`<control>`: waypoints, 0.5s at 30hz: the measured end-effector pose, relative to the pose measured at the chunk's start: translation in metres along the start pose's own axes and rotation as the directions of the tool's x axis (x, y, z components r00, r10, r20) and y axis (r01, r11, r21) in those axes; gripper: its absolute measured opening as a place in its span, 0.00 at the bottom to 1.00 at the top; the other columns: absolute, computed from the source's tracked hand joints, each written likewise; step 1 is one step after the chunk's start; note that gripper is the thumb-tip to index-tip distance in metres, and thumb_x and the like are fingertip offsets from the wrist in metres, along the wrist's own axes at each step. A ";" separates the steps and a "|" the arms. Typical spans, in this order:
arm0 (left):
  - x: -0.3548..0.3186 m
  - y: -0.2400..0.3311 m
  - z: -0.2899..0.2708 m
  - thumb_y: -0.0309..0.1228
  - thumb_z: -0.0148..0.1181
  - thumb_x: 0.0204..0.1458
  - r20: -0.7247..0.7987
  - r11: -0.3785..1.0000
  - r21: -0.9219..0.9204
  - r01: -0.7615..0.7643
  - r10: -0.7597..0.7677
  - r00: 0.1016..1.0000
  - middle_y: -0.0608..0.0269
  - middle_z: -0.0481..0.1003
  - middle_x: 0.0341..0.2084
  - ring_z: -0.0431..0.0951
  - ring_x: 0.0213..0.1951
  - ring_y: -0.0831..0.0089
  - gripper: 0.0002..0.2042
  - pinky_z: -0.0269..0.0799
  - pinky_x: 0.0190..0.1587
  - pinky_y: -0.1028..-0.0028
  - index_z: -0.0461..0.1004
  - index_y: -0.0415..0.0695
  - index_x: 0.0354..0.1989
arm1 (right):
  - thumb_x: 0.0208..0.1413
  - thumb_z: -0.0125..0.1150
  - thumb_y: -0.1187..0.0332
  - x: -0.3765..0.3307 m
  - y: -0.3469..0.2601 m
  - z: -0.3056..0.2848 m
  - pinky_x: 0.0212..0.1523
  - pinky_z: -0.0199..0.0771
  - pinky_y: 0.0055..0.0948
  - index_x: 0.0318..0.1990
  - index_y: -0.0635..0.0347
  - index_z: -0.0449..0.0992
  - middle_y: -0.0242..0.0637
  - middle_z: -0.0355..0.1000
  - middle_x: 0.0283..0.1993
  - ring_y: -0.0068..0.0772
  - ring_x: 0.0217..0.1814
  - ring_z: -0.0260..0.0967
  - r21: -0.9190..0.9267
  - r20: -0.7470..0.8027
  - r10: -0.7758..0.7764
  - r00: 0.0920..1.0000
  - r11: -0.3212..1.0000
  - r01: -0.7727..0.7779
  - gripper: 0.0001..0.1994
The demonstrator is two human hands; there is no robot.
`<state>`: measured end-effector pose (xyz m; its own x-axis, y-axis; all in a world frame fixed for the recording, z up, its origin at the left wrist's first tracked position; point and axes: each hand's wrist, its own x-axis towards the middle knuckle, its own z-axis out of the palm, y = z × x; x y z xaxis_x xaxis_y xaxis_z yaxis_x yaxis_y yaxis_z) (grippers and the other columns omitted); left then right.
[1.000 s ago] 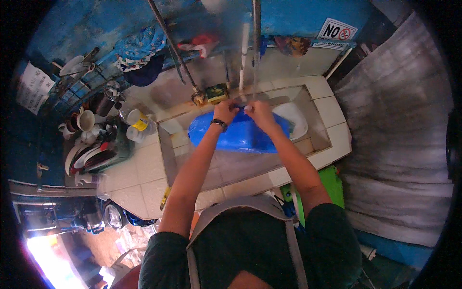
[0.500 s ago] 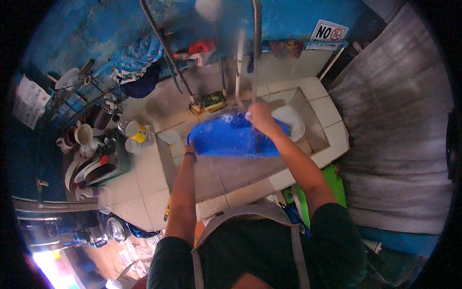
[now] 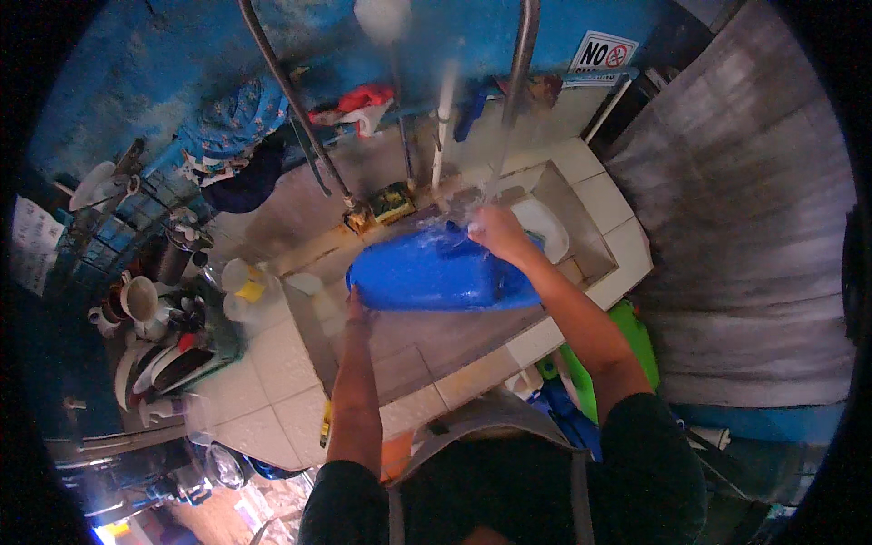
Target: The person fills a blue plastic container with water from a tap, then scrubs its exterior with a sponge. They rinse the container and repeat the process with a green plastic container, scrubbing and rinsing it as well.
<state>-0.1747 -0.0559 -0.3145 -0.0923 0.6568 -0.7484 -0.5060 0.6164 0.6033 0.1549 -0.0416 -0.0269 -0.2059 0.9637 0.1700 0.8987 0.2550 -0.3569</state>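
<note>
A large blue plastic container (image 3: 409, 272) lies on its side across the tiled sink (image 3: 400, 372), its wet surface shiny. My left hand (image 3: 355, 303) grips its left end from the near side, with most of the fingers hidden behind the edge. Over the container's far right part, my right hand (image 3: 501, 232) is closed. Something small and whitish shows at its fingertips, too blurred to name. A stream of water (image 3: 495, 173) falls beside that hand and splashes onto the container. Behind my right hand, a white basin (image 3: 542, 227) sits in the sink's right part.
Left of the sink, the tiled counter holds a dish rack (image 3: 218, 341) with plates, mugs (image 3: 139, 296) and a clear plastic bottle. A sponge (image 3: 392, 203) lies on the back ledge near a metal pipe (image 3: 300, 104). Cloths (image 3: 238, 123) hang along the wall; a grey curtain (image 3: 727, 227) hangs at right.
The blue container has tipped slightly, showing more of its smooth side and right end. My right hand remains near the water stream. The whole view has shifted a little.
</note>
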 end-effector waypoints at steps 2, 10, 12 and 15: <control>-0.008 0.002 -0.002 0.54 0.56 0.45 0.086 0.993 -0.061 -0.106 0.111 0.990 0.61 0.56 0.55 0.60 0.55 0.54 0.34 0.60 0.49 0.47 0.53 0.55 0.58 | 0.39 0.63 0.67 -0.001 0.001 0.006 0.39 0.69 0.46 0.28 0.64 0.73 0.49 0.71 0.30 0.52 0.35 0.69 -0.024 -0.003 0.001 1.000 1.000 -0.001 0.10; -0.100 0.070 -0.004 0.44 0.61 0.44 -0.212 0.824 0.095 -0.559 0.565 0.797 0.55 0.56 0.52 0.61 0.53 0.61 0.32 0.62 0.51 0.60 0.56 0.45 0.56 | 0.47 0.55 0.66 -0.042 0.063 0.063 0.38 0.69 0.45 0.34 0.66 0.72 0.50 0.71 0.32 0.51 0.36 0.70 0.029 0.060 0.204 0.977 0.978 -0.206 0.11; -0.141 0.075 0.016 0.38 0.62 0.41 -0.117 0.495 0.415 -0.764 0.861 0.494 0.52 0.58 0.50 0.61 0.53 0.58 0.32 0.61 0.51 0.62 0.59 0.45 0.56 | 0.51 0.51 0.64 -0.064 0.087 0.103 0.43 0.68 0.41 0.42 0.65 0.71 0.48 0.71 0.39 0.47 0.40 0.69 0.355 0.250 0.415 0.875 0.801 -0.482 0.15; -0.206 0.070 0.063 0.34 0.62 0.37 0.177 -0.009 0.727 -0.686 0.968 0.175 0.51 0.60 0.49 0.61 0.52 0.57 0.32 0.60 0.51 0.61 0.61 0.46 0.55 | 0.55 0.44 0.62 -0.091 0.114 0.194 0.46 0.66 0.39 0.47 0.63 0.70 0.47 0.70 0.45 0.43 0.45 0.68 0.612 0.500 0.607 0.618 0.257 -0.748 0.18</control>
<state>-0.1369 -0.1206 -0.1012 -0.3540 0.7891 0.5020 0.6915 -0.1406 0.7086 0.2009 -0.0852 -0.2608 0.2248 0.7897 -0.5709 0.1480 -0.6068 -0.7810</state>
